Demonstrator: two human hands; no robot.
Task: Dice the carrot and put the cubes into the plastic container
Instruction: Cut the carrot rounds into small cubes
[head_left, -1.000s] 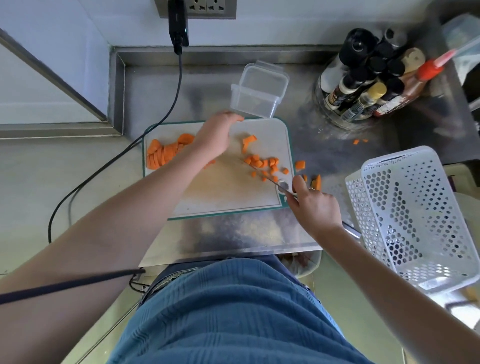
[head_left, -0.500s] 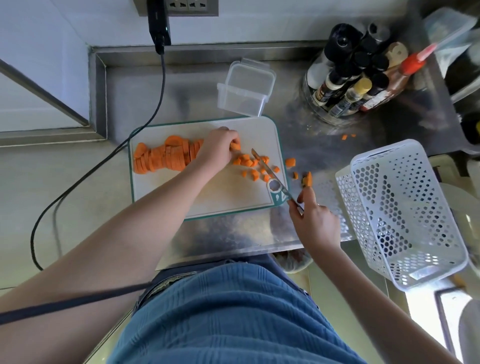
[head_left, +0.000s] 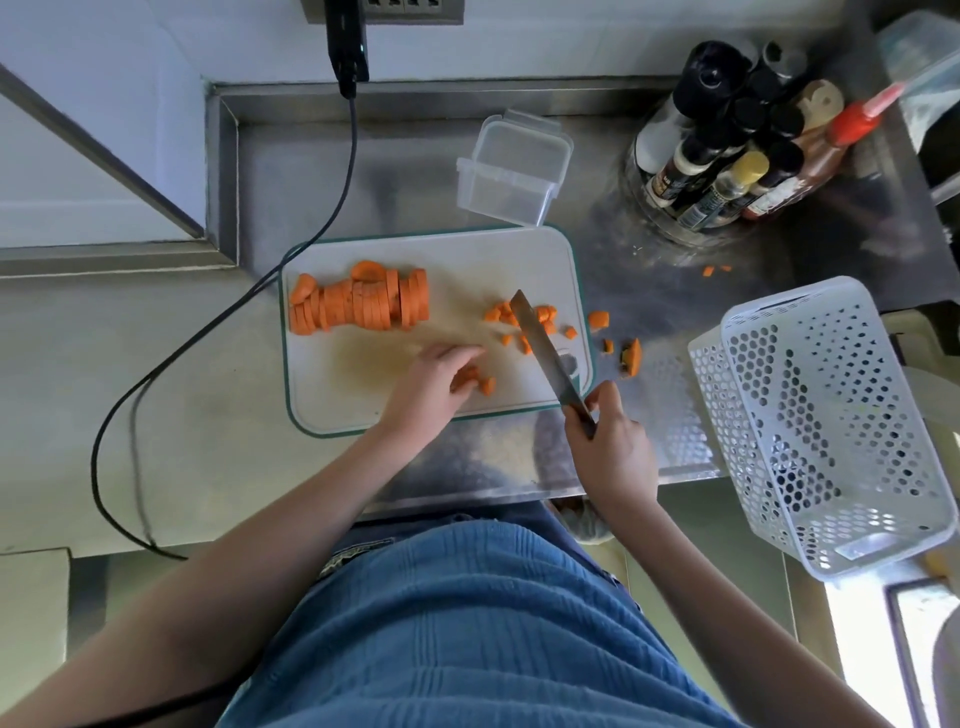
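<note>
A row of orange carrot slices (head_left: 361, 304) lies on the left part of the white cutting board (head_left: 363, 395). Several small carrot cubes (head_left: 545, 317) are scattered at the board's right end. My left hand (head_left: 434, 382) rests on the board's front half, fingers curled over a few carrot pieces (head_left: 480, 383). My right hand (head_left: 605, 441) grips the handle of a knife (head_left: 540, 345), whose blade points up-left over the cubes. The clear plastic container (head_left: 514, 169) stands empty just behind the board.
Stray carrot bits (head_left: 628, 356) lie on the steel counter right of the board. A white perforated basket (head_left: 831, 426) sits at the right. A tub of sauce bottles (head_left: 727, 150) stands at the back right. A black cable (head_left: 208, 322) runs from the wall socket.
My left hand drew back from the slices to the board's front with a few carrot pieces. The knife lifted and now angles over the cubes.
</note>
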